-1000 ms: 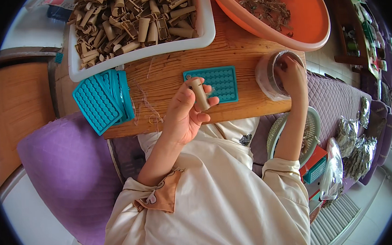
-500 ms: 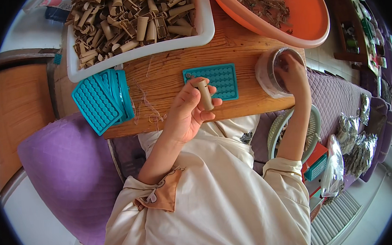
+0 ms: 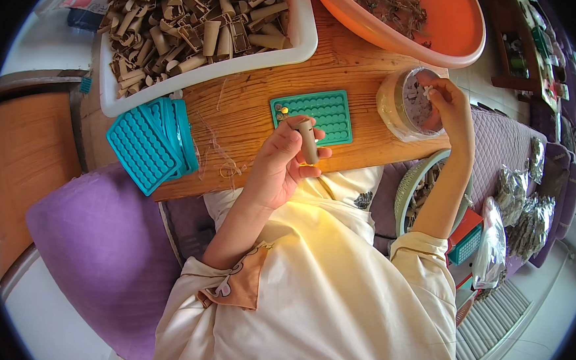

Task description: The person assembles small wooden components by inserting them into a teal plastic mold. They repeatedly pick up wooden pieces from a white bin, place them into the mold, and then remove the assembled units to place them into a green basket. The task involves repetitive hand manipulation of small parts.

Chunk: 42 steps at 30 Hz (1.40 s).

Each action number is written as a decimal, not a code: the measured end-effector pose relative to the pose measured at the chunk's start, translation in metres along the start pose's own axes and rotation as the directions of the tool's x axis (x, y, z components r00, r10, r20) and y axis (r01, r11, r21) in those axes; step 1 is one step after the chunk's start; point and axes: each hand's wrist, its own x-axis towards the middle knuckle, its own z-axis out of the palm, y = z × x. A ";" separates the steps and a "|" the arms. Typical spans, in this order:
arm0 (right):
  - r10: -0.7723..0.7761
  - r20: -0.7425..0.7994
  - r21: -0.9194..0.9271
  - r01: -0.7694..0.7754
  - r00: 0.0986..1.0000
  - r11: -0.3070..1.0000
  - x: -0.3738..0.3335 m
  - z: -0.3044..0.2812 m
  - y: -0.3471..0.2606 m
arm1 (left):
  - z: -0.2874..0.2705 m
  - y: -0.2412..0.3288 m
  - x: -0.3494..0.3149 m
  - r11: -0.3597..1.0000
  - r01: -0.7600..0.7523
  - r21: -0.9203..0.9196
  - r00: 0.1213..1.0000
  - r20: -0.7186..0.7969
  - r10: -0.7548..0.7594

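Note:
My left hand [image 3: 275,159] is closed around a brown plastic tube [image 3: 308,143], held at a slant in front of the wooden table's near edge. Just beyond it lies a teal tray [image 3: 329,115] with rows of round cells; a few small bits, one yellow, sit in its far-left corner. At the right, a round clear container [image 3: 392,111] wrapped in plastic holds many small pale pieces. Over its right rim is my right hand [image 3: 452,102], fingertips pinching a small white piece [image 3: 428,92] too tiny to name.
A white bin [image 3: 248,68] heaped with brown plastic parts stands at the far left, beside an orange basin [image 3: 453,21] of dark scraps. Stacked teal trays [image 3: 144,149] lie on the left table edge. A pale green basket [image 3: 404,199] sits by my right forearm, near purple seating [image 3: 101,251].
My right hand has come up out of the round container and now pinches a small white piece at its rim. My left hand keeps hold of the tube, nearly still.

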 end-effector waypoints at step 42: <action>-0.654 0.047 0.050 0.652 0.755 0.757 -0.082 0.136 -0.063 | 0.010 -0.001 -0.005 0.911 0.012 0.411 0.997 -0.076 0.021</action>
